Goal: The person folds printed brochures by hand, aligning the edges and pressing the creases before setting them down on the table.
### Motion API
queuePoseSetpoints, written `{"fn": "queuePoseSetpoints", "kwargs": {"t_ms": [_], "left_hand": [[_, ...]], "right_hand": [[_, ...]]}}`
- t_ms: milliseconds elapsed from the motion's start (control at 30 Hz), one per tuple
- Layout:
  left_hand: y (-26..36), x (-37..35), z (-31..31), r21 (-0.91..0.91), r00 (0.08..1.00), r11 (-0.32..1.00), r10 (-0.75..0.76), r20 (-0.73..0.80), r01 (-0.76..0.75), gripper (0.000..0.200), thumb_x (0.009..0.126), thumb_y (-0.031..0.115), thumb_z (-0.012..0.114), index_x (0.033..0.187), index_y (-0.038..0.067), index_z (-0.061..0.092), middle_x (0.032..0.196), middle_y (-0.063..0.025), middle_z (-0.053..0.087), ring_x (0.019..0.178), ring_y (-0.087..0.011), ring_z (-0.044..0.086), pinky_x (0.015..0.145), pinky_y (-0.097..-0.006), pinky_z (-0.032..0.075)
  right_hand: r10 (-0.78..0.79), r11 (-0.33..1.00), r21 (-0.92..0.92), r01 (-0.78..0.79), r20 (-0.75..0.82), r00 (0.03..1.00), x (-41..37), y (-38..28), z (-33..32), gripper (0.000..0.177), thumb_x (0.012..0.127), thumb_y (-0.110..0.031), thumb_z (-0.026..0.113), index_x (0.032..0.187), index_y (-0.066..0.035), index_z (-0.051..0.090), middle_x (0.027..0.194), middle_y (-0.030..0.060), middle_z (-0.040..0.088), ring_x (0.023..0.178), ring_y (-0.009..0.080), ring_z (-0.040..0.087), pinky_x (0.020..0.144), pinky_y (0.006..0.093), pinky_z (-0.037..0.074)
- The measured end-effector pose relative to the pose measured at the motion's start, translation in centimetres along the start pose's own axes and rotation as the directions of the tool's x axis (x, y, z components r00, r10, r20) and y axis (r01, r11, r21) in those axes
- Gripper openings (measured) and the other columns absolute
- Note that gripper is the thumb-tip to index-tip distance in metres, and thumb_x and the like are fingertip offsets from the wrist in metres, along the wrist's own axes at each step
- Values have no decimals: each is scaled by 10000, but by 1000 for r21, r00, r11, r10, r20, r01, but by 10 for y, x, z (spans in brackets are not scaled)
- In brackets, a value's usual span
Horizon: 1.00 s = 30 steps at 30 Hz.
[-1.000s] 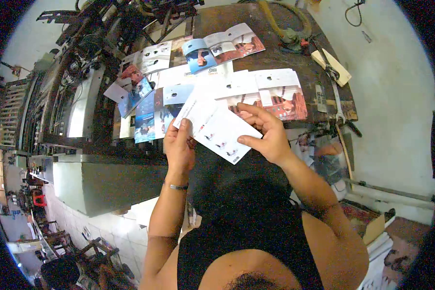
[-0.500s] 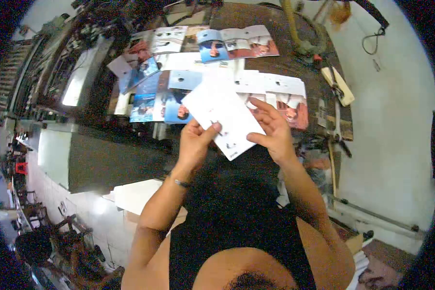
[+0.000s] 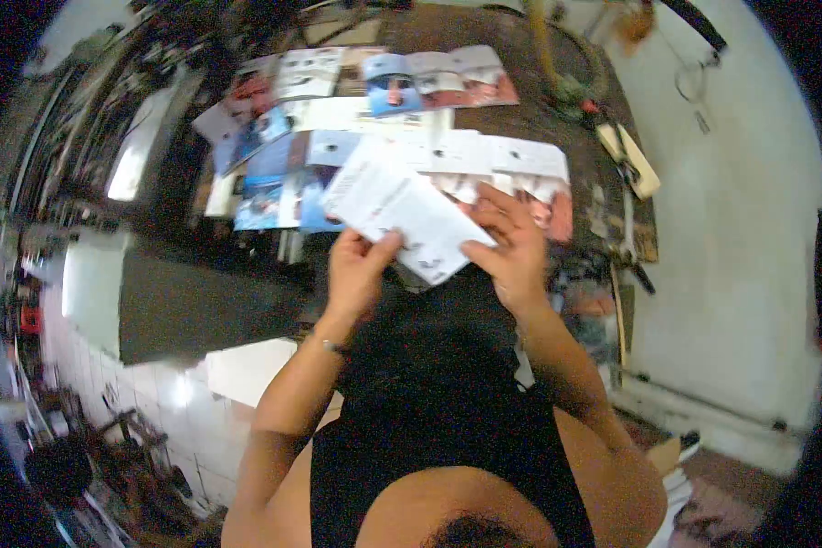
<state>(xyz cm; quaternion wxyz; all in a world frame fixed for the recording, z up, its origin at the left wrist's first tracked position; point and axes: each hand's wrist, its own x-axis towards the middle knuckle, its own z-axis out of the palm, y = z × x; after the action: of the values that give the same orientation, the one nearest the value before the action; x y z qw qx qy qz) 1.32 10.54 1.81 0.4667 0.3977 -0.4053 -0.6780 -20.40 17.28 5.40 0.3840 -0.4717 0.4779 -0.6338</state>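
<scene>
A white booklet point(image 3: 402, 215) with small dark print is held up in front of my body, tilted, over the near edge of the table. My left hand point(image 3: 361, 271) grips its lower left edge, thumb on top and fingers underneath. At its right corner my right hand point(image 3: 515, 247) pinches the edge between thumb and fingers. Just behind lie printed booklets with blue covers point(image 3: 269, 187) and others with red and white covers point(image 3: 532, 178). The booklet partly covers some of them.
Across the dark wooden table point(image 3: 447, 27), more booklets point(image 3: 438, 80) lie in a far row. A wrench point(image 3: 628, 224) and a cream-coloured block point(image 3: 635, 164) are at the right edge, beside the wall. Machinery point(image 3: 82, 119) stands on the left.
The booklet has tilted further and its print shows more clearly. Both hands still hold it; they and the whole view have shifted slightly.
</scene>
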Motion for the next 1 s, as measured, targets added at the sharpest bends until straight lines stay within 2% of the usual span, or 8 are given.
{"fn": "queuePoseSetpoints", "kwargs": {"t_ms": [133, 200, 300, 400, 567, 767, 900, 1000], "left_hand": [[2, 5, 7, 101, 996, 991, 88, -3, -87, 731, 994, 190, 774, 1535, 74, 296, 1196, -99, 650, 1031, -198, 668, 914, -360, 567], [-9, 3, -1, -476, 965, 876, 52, 255, 78, 648, 1080, 383, 638, 1556, 98, 302, 1265, -99, 643, 1106, -229, 672, 954, -375, 566], [-3, -11, 18, -705, 972, 707, 131, 196, 47, 569, 1103, 396, 585, 1543, 86, 401, 1405, -117, 610, 1230, -237, 653, 1016, -381, 560], [15, -11, 19, -377, 977, 924, 136, 166, -64, 493, 1087, 275, 631, 1496, 51, 469, 1386, -102, 632, 1194, -188, 661, 976, -352, 572], [5, 3, -17, -75, 984, 997, 45, 171, -33, 316, 1080, 156, 629, 1351, -6, 613, 1209, -86, 744, 1062, -153, 711, 915, -307, 579], [47, -2, -13, 225, 916, 974, -112, 384, 25, 453, 1002, 230, 741, 1386, 20, 627, 1250, -94, 732, 1156, -199, 684, 1042, -364, 527], [84, 69, -43, 715, 878, 509, 290, 382, -479, 639, 909, 348, 817, 1416, 19, 608, 1360, -186, 666, 1261, -305, 634, 1104, -429, 489], [124, 192, -98, 905, 673, -39, 656, 342, -423, 708, 863, 390, 833, 1413, 10, 598, 1384, -244, 623, 1265, -438, 596, 1136, -497, 457]], "right_hand": [[-370, 841, -432, 327, -17, 929, -6, 1, 4, 636, 857, 4, 780, 1447, 22, 545, 1126, 123, 789, 1151, 219, 696, 1061, 364, 504], [-492, 700, -549, 457, 94, 866, -7, 0, 4, 557, 845, -23, 784, 1376, -20, 615, 1088, 111, 789, 1088, 236, 703, 1042, 386, 496], [-484, 499, -624, 601, 374, 791, -9, 2, 1, 500, 727, -15, 812, 1218, -68, 733, 1050, 79, 760, 941, 281, 689, 1043, 504, 447], [-492, 444, -576, 687, 484, 724, -4, 11, 15, 500, 727, -96, 861, 1209, -65, 731, 1056, 86, 740, 977, 301, 657, 949, 502, 455], [-439, 478, -554, 682, 522, 731, 3, 4, 23, 861, 768, -535, 870, 1443, -66, 613, 1424, 150, 636, 1291, 382, 597, 1195, 603, 333], [167, 970, -201, -135, 151, 974, 19, -7, 29, 944, 812, 16, 802, 1620, 31, 314, 1447, 195, 622, 1327, 286, 615, 1120, 402, 487], [144, 987, -80, -137, 86, 986, 29, 24, 19, 906, 841, 107, 719, 1629, 13, 281, 1418, 201, 633, 1286, 275, 641, 1087, 382, 520], [133, 987, 89, -133, 10, 991, 41, 26, 30, 1043, 811, 141, 725, 1679, -83, 193, 1450, 209, 601, 1314, 288, 615, 1086, 402, 532]]}}
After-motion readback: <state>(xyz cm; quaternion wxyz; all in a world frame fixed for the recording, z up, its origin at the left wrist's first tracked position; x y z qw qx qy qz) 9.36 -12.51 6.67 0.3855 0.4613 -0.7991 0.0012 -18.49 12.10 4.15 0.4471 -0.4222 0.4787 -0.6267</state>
